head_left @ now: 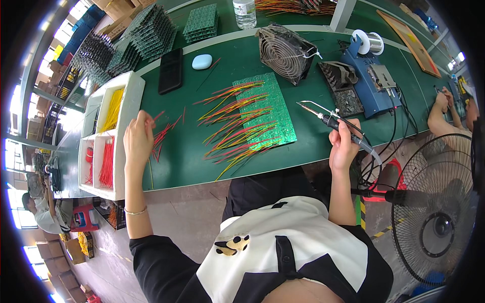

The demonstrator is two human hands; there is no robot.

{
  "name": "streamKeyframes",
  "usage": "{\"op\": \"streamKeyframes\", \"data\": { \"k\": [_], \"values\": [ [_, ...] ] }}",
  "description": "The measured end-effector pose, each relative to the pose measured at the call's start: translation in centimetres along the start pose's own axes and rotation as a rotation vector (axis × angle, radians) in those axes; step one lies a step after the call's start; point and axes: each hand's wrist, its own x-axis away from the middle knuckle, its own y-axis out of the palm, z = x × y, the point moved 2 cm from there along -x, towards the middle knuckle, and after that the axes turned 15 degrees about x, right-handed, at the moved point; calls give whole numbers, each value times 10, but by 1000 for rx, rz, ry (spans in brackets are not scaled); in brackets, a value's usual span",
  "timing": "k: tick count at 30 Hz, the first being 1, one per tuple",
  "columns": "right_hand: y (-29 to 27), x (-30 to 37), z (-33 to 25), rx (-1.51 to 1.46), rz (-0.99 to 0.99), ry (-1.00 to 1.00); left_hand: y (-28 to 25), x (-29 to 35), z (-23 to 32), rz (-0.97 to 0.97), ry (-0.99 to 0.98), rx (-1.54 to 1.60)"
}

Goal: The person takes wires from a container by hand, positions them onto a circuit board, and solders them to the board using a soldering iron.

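Observation:
My right hand (344, 146) is wrapped round a soldering iron (331, 121) with a thin metal solder-feed tube, its tip pointing left above the table. My left hand (139, 136) is closed beside the white divided box, and a short red wire (159, 115) sticks out from its fingertips. Close to that hand lies a loose pile of red wires (162, 137). Between my hands rests a green circuit board panel (284, 118). Several bunches of red, yellow and dark wires (222, 121) lie in rows across its left side, their free ends reaching over the table.
The white box (119, 166) holds yellow and red wires. A phone (171, 70), pale blue case (202, 61), small fan (285, 53), iron stand (343, 93) and blue solder feeder (371, 81) stand behind. Board stacks (149, 33) are far left; a large fan (434, 212) is right.

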Motion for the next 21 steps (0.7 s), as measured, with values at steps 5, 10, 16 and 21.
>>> {"op": "streamKeyframes", "data": {
  "k": [5,10,16,21],
  "values": [
    [3,-1,-4,-3,38,16,43,-52,84,44,378,334],
    [5,0,-1,26,24,5,132,-88,109,-26,471,427],
    [2,0,-2,24,27,9,137,-58,131,-116,410,470],
    [2,1,-3,-14,86,19,123,-36,156,14,657,451]
  ]
}}
